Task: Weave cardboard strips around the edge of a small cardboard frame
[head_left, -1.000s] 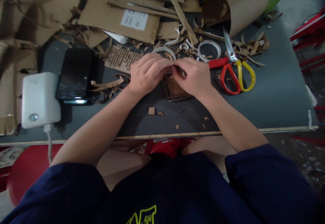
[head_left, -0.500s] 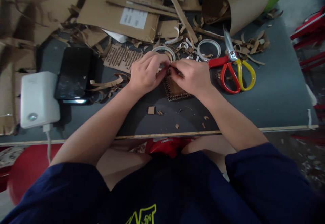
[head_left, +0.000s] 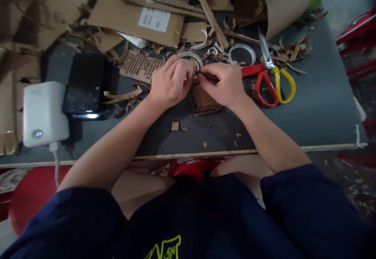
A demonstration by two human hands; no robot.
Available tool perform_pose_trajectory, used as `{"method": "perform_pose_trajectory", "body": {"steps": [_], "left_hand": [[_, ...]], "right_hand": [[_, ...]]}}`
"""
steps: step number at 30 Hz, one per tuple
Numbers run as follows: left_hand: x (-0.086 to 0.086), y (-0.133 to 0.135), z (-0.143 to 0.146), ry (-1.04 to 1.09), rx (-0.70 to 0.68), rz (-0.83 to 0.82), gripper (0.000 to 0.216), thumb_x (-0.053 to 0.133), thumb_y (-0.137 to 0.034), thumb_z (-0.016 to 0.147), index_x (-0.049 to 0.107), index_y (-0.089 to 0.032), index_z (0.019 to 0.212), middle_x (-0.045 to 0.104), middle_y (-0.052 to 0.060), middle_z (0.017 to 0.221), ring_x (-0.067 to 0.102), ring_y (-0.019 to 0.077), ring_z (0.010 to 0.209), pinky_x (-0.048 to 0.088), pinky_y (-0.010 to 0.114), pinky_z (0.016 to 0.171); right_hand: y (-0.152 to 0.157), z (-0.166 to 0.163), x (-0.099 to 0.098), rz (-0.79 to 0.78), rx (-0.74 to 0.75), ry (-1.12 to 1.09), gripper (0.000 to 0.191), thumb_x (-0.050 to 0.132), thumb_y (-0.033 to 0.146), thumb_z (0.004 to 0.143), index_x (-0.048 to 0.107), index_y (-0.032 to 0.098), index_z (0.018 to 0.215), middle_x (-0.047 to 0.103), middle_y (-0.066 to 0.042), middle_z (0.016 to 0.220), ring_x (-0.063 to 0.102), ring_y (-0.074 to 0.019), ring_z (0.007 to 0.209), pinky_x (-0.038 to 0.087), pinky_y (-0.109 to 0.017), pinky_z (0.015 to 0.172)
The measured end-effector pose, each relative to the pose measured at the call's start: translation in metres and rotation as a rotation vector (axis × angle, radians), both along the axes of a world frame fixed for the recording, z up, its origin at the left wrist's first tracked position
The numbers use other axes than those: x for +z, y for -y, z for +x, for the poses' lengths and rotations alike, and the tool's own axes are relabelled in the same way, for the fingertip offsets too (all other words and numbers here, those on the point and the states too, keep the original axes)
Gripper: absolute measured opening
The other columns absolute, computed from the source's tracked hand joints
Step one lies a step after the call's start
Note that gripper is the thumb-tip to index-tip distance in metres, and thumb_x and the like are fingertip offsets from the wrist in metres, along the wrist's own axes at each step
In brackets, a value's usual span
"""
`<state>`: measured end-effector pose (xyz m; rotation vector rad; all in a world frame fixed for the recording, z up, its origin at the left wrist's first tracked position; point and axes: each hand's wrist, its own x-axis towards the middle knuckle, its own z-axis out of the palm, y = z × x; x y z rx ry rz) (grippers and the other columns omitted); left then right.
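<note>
No txt legible for certain. White label point(head_left: 154, 19) on cardboard panel point(head_left: 110, 16): printed blocks, too blurred. White device point(head_left: 44, 108): round display point(head_left: 37, 133), marks too sm. to read. Navy shirt point(head_left: 211, 220): yellow lettering point(head_left: 169, 252), cut off, unclear.

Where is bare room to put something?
Dark grey tabletop lies bare right of the red-and-yellow scissor handles, and between the white rectangular device and left forearm. Behind left hand and right hand, brown cardboard strips and white rings crowd it.
</note>
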<state>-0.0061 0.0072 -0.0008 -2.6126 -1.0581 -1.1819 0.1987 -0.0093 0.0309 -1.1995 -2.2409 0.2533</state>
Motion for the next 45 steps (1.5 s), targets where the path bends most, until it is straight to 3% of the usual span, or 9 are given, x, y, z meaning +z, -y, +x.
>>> {"method": "perform_pose_trajectory", "body": {"steps": [9, 13, 16, 21, 24, 27, 31, 38, 45], "left_hand": [[-0.008, -0.003, -0.003, 0.059, 0.006, 0.007, 0.028, 0.034, -0.042, 0.106, 0.051, -0.024, 0.095, 0.066, 0.011, 0.096, 0.066, 0.0264, 0.098, 0.051, 0.045, 0.083], [-0.011, -0.005, -0.004, 0.067, 0.015, 0.032, 0.029, 0.032, -0.043, 0.107, 0.049, -0.024, 0.095, 0.066, 0.011, 0.096, 0.064, 0.0234, 0.096, 0.051, 0.044, 0.084], [-0.011, -0.006, -0.005, 0.087, -0.006, -0.011, 0.028, 0.032, -0.042, 0.107, 0.048, -0.024, 0.094, 0.066, 0.011, 0.100, 0.063, 0.0219, 0.096, 0.051, 0.044, 0.088], [-0.004, -0.001, -0.001, 0.137, -0.028, -0.018, 0.029, 0.031, -0.039, 0.107, 0.053, -0.024, 0.094, 0.067, 0.012, 0.104, 0.063, 0.0237, 0.097, 0.051, 0.046, 0.085], [0.001, 0.003, 0.003, 0.152, 0.006, 0.139, 0.026, 0.034, -0.031, 0.107, 0.056, -0.024, 0.096, 0.069, 0.010, 0.100, 0.064, 0.0222, 0.092, 0.051, 0.042, 0.078], [0.002, 0.004, 0.004, 0.082, 0.053, 0.098, 0.024, 0.040, -0.037, 0.106, 0.061, -0.025, 0.106, 0.069, 0.009, 0.102, 0.066, 0.0229, 0.099, 0.053, 0.042, 0.084], [-0.003, 0.002, 0.003, 0.052, 0.080, 0.038, 0.029, 0.044, -0.046, 0.105, 0.062, -0.027, 0.117, 0.069, 0.009, 0.103, 0.066, 0.0256, 0.105, 0.055, 0.043, 0.087], [-0.008, -0.003, 0.000, 0.088, 0.046, 0.065, 0.029, 0.045, -0.048, 0.104, 0.062, -0.025, 0.109, 0.067, 0.008, 0.094, 0.066, 0.0238, 0.100, 0.055, 0.042, 0.086], [-0.011, -0.006, 0.000, 0.128, -0.009, 0.027, 0.031, 0.045, -0.051, 0.104, 0.059, -0.024, 0.108, 0.065, 0.007, 0.095, 0.065, 0.0250, 0.102, 0.053, 0.045, 0.089]], "right_hand": [[-0.004, -0.007, -0.006, -0.309, 0.030, -0.404, 0.045, 0.051, 0.061, 0.097, 0.072, 0.022, 0.093, 0.073, -0.002, 0.077, 0.068, -0.0147, 0.069, 0.059, -0.029, 0.065], [-0.005, -0.012, -0.008, -0.559, 0.079, -0.633, 0.051, 0.054, 0.070, 0.091, 0.072, 0.022, 0.091, 0.069, 0.001, 0.070, 0.053, -0.0075, 0.046, 0.045, -0.021, 0.042], [-0.003, -0.014, -0.007, -0.629, 0.089, -0.733, 0.054, 0.058, 0.074, 0.086, 0.071, 0.021, 0.086, 0.067, 0.002, 0.069, 0.046, -0.0053, 0.041, 0.039, -0.021, 0.035], [-0.009, -0.008, -0.010, -0.456, -0.008, -0.680, 0.058, 0.048, 0.077, 0.090, 0.071, 0.024, 0.095, 0.071, 0.000, 0.074, 0.052, -0.0075, 0.044, 0.047, -0.023, 0.040], [-0.015, -0.002, -0.016, -0.283, -0.055, -0.550, 0.061, 0.039, 0.076, 0.094, 0.071, 0.024, 0.102, 0.073, -0.002, 0.077, 0.063, -0.0115, 0.054, 0.056, -0.027, 0.052], [-0.013, 0.000, -0.020, -0.180, -0.024, -0.410, 0.058, 0.036, 0.069, 0.099, 0.071, 0.024, 0.109, 0.075, -0.003, 0.081, 0.071, -0.0160, 0.070, 0.062, -0.032, 0.066], [-0.005, -0.004, -0.018, -0.176, 0.052, -0.326, 0.049, 0.037, 0.059, 0.103, 0.069, 0.026, 0.121, 0.076, -0.001, 0.088, 0.073, -0.0162, 0.079, 0.063, -0.033, 0.073], [-0.004, -0.005, -0.016, -0.141, 0.089, -0.396, 0.041, 0.046, 0.053, 0.102, 0.072, 0.023, 0.116, 0.076, 0.001, 0.087, 0.074, -0.0163, 0.081, 0.064, -0.034, 0.077], [0.003, -0.003, -0.006, -0.011, 0.060, -0.190, 0.037, 0.042, 0.043, 0.105, 0.071, 0.022, 0.114, 0.078, -0.004, 0.099, 0.075, -0.0204, 0.092, 0.062, -0.039, 0.088]]}}
